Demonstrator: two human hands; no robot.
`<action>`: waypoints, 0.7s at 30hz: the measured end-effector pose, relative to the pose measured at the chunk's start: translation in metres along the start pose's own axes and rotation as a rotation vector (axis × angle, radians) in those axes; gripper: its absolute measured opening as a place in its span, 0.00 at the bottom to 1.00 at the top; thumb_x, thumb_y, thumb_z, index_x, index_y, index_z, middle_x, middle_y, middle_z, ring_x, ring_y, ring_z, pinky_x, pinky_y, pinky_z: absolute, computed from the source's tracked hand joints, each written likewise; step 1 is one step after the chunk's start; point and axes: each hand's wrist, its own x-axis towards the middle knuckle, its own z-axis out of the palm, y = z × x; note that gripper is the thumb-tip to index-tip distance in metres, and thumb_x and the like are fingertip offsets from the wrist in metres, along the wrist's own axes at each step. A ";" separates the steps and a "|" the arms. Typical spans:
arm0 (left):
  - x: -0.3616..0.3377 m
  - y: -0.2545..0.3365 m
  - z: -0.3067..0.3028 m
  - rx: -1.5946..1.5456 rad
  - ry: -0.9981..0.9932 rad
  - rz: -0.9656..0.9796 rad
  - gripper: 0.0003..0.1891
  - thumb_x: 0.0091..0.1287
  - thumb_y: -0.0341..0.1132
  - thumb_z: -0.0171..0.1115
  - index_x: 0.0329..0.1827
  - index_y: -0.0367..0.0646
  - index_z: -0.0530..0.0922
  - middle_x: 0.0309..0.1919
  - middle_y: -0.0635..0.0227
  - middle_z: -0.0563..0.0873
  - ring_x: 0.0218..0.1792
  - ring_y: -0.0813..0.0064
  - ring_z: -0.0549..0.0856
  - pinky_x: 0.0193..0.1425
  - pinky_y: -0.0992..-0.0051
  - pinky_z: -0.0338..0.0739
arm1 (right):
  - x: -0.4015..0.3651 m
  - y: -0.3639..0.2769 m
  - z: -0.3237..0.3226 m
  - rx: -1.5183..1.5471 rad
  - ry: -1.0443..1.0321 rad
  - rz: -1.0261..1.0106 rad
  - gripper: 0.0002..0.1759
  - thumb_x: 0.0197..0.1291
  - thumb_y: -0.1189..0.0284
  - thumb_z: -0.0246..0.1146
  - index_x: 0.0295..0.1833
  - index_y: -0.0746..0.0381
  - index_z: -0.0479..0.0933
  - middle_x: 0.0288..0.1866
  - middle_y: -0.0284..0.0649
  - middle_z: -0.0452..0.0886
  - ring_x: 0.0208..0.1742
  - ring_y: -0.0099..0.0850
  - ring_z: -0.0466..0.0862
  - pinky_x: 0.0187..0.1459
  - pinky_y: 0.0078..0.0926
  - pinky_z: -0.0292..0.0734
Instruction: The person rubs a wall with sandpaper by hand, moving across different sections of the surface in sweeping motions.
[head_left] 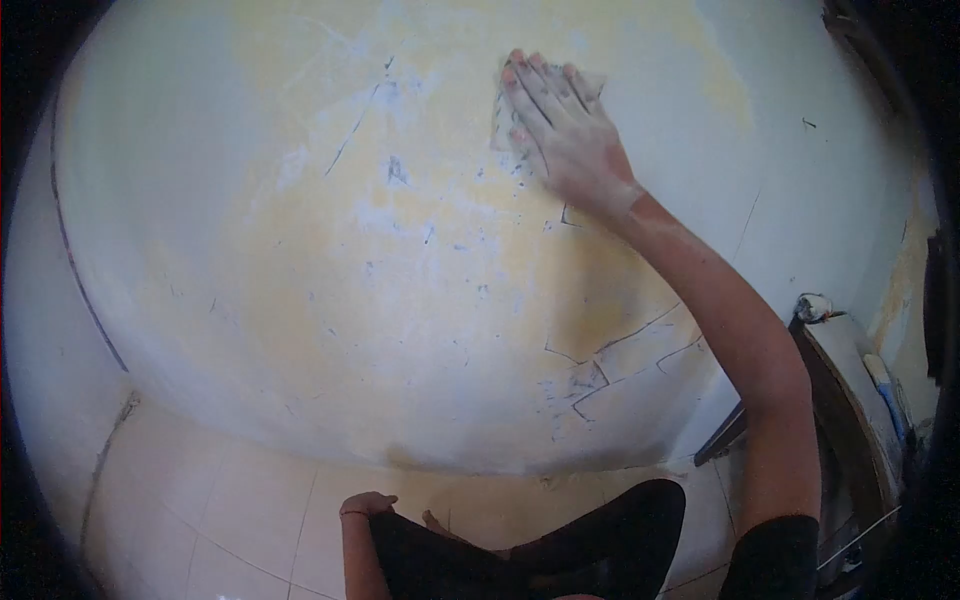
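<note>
My right hand (565, 130) lies flat against the wall (300, 330), fingers stretched upward and dusted white. Under its palm and fingers is a pale sheet of sandpaper (503, 128) with dark printed marks, pressed to the wall; the hand hides most of it. Yellowish and white patches, scratches and small dark chips mark the wall around it. My left hand (370, 503) rests on my bent knee at the bottom, holding nothing, with a finger or thumb sticking out and the other fingers partly hidden.
Below the wall is a tiled floor (250, 510). On the right stands a dark-edged piece of furniture (850, 390), with a paintbrush (880, 385) and a whitish lump (813, 307) on it. Cracks with chipped edges (590, 378) run low on the wall.
</note>
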 end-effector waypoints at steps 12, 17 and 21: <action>0.037 -0.025 0.017 0.062 0.056 0.038 0.28 0.68 0.60 0.44 0.50 0.52 0.85 0.57 0.58 0.82 0.60 0.55 0.78 0.67 0.58 0.67 | -0.135 -0.110 0.000 0.111 -0.320 -0.197 0.32 0.68 0.58 0.48 0.72 0.64 0.59 0.77 0.44 0.55 0.77 0.36 0.55 0.75 0.42 0.44; 0.030 -0.021 0.015 0.010 -0.008 0.030 0.29 0.67 0.61 0.46 0.50 0.47 0.84 0.56 0.54 0.81 0.61 0.55 0.77 0.66 0.60 0.68 | -0.176 -0.133 0.002 0.224 -0.332 -0.228 0.31 0.67 0.57 0.48 0.72 0.60 0.62 0.77 0.41 0.57 0.76 0.35 0.57 0.75 0.43 0.44; 0.013 -0.017 0.009 0.015 -0.035 0.039 0.27 0.69 0.60 0.43 0.51 0.55 0.85 0.57 0.62 0.82 0.58 0.58 0.80 0.67 0.59 0.67 | -0.150 -0.112 -0.001 0.214 -0.394 -0.322 0.33 0.68 0.58 0.48 0.75 0.57 0.55 0.79 0.39 0.51 0.79 0.34 0.51 0.77 0.41 0.40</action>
